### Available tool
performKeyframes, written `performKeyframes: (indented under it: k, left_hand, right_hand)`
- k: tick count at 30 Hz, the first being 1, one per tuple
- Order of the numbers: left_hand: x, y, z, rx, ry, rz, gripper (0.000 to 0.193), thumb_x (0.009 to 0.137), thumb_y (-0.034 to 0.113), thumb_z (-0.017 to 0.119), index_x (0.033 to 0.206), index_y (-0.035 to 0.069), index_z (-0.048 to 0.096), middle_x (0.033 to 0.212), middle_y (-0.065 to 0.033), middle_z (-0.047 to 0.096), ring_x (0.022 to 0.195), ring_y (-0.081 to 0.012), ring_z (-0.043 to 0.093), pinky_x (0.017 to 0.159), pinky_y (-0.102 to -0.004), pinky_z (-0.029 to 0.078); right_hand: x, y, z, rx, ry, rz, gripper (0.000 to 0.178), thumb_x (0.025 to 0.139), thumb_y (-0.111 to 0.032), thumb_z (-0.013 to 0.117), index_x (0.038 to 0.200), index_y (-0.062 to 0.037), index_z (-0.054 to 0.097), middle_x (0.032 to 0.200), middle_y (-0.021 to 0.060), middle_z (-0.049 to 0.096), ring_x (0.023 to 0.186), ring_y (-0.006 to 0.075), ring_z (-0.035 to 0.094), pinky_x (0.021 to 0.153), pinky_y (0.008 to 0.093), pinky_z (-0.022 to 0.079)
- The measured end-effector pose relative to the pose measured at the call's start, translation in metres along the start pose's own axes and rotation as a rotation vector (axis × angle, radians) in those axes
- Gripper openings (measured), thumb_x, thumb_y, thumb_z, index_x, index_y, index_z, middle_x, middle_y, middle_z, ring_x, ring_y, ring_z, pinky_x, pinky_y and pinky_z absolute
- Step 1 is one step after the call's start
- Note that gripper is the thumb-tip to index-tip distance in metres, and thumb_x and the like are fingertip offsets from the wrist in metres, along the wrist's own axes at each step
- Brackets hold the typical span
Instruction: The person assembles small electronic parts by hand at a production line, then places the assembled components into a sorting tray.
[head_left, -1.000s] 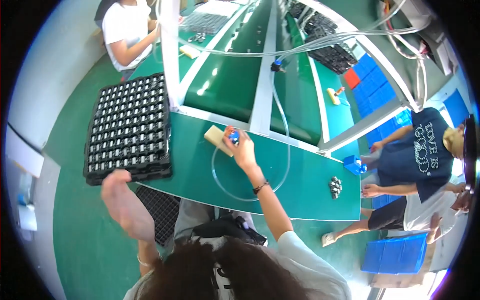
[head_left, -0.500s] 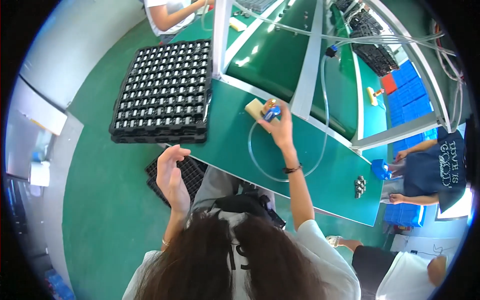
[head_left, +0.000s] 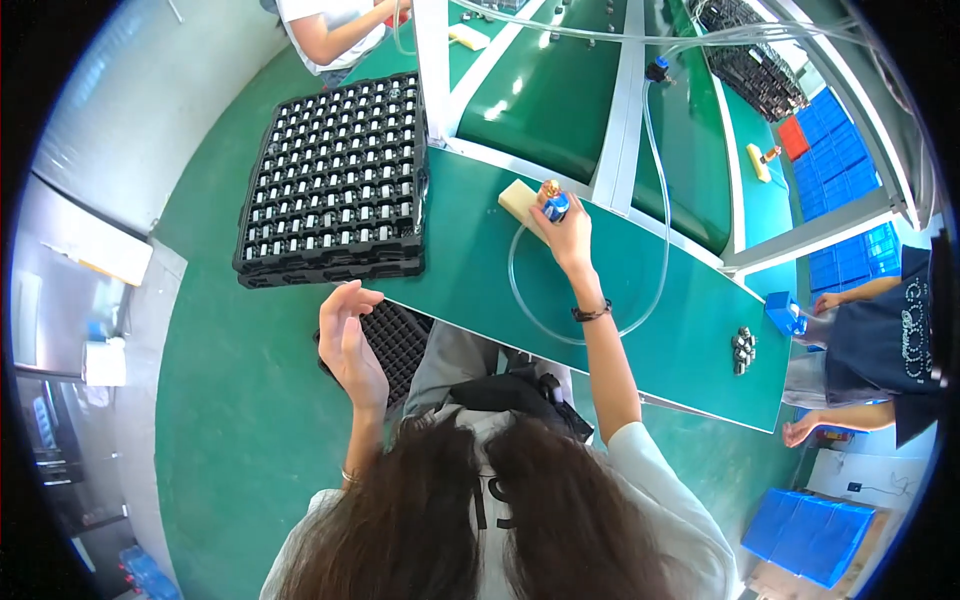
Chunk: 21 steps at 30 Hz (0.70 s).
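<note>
My right hand is closed round a small blue part with a brass-coloured top, at the cream block on the green table. Whether that part is fixed to the block is hidden by my fingers. A clear thin hose loops from beside the block round my forearm. My left hand hangs in the air off the table's near edge, fingers loosely bent and apart, holding nothing. Just beyond it stands a stack of black trays, its top one filled with rows of small white-and-black cylindrical parts.
A small cluster of metal parts lies near the table's right end. Behind the table, a white frame borders green conveyor belts. More black trays sit low beside my legs. Co-workers stand at far left and right, one near a blue bin.
The whole view has shifted slightly. My right hand stays on the blue part and my left hand stays raised. A person at lower right has gone out of view, showing blue bins there.
</note>
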<state>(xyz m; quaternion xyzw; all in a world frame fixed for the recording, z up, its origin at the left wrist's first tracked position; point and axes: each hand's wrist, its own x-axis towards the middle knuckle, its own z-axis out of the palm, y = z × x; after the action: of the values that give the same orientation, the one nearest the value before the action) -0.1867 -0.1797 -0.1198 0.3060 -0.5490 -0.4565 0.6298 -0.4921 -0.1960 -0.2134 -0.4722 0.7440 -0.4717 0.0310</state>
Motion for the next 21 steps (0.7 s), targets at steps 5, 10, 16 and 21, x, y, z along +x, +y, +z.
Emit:
performKeyframes:
  k: [5,10,16,21]
  left_hand:
    - [-0.004,-0.005,0.002,0.036,0.019,-0.048,0.034,0.084,0.017,0.042,0.107,-0.006,0.052,0.089,-0.0108,0.058,0.085,-0.0163,0.053,0.077,-0.0285,0.038]
    - [-0.011,-0.008,0.007,0.041,-0.005,-0.085,0.033,0.085,0.017,0.043,0.108,-0.006,0.052,0.088,-0.0102,0.058,0.085,-0.0153,0.051,0.078,-0.0279,0.037]
    - [-0.011,-0.010,0.015,0.043,-0.017,-0.103,0.033,0.085,0.017,0.043,0.107,-0.005,0.053,0.088,-0.0103,0.058,0.084,-0.0151,0.051,0.077,-0.0277,0.037]
    - [-0.011,-0.009,0.019,0.057,-0.016,-0.100,0.032,0.085,0.017,0.042,0.105,-0.005,0.054,0.087,-0.0109,0.059,0.082,-0.0153,0.052,0.075,-0.0280,0.038]
  right_hand:
    - [-0.007,0.002,-0.005,-0.021,0.011,0.033,0.038,0.069,-0.023,0.073,0.092,0.0026,0.056,0.088,0.0182,0.058,0.082,0.0356,0.056,0.071,0.0399,0.046]
    - [-0.010,0.004,0.000,-0.032,0.094,0.003,0.037,0.069,-0.019,0.073,0.092,0.0032,0.054,0.088,0.0182,0.056,0.083,0.0357,0.054,0.072,0.0402,0.045]
    - [-0.008,0.001,0.003,-0.046,0.108,-0.004,0.042,0.069,-0.023,0.074,0.092,0.0052,0.054,0.090,0.0187,0.056,0.081,0.0358,0.056,0.072,0.0386,0.046]
    - [-0.002,0.004,0.005,-0.025,0.097,-0.016,0.049,0.066,-0.024,0.077,0.099,0.0031,0.053,0.092,0.0180,0.056,0.084,0.0354,0.055,0.074,0.0385,0.046]
